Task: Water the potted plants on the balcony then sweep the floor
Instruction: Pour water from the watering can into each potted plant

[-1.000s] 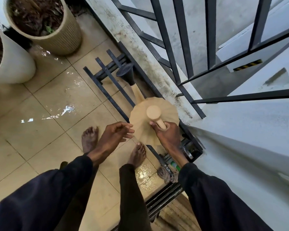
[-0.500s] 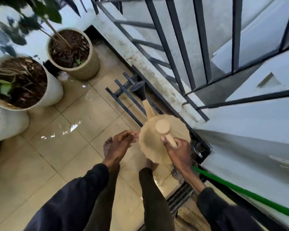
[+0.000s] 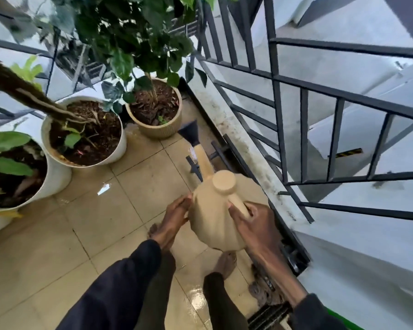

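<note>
Beige watering can (image 3: 215, 210) is hanging between both hands: right hand (image 3: 253, 225) is curling around its handle (image 3: 237, 202), left hand (image 3: 175, 216) is pressing flat fingers against its side.

You find no word, number or brand to read anywhere here. The watering can (image 3: 215, 210) gripped by your right hand (image 3: 253, 225) is plain tan on every side that shows, with no label. The only sign-like marking is a short yellow-and-black striped strip (image 3: 348, 152), up and to the right of your right hand, beyond the railing (image 3: 277, 91), on a pale surface (image 3: 320, 144). It carries no letters or digits that you can make out.
</note>
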